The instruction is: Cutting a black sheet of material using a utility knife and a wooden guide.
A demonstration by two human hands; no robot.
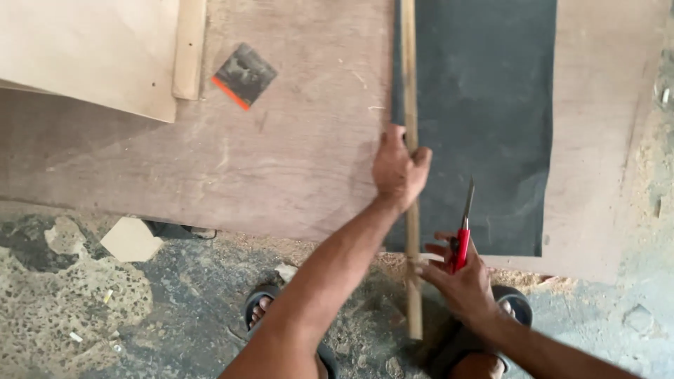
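A long thin wooden strip lies along the left edge of a dark grey sheet on a brown plywood board. My left hand presses down on the strip about halfway along it. My right hand is nearer to me, gripping a red-handled utility knife with its blade pointing away, just right of the strip over the grey sheet. The fingertips of that hand touch the strip's near end.
A pale plywood panel and a narrow wooden batten lie at the top left. A small dark square with an orange edge rests on the board. Sawdust, a pale offcut and my sandalled feet are on the rough floor.
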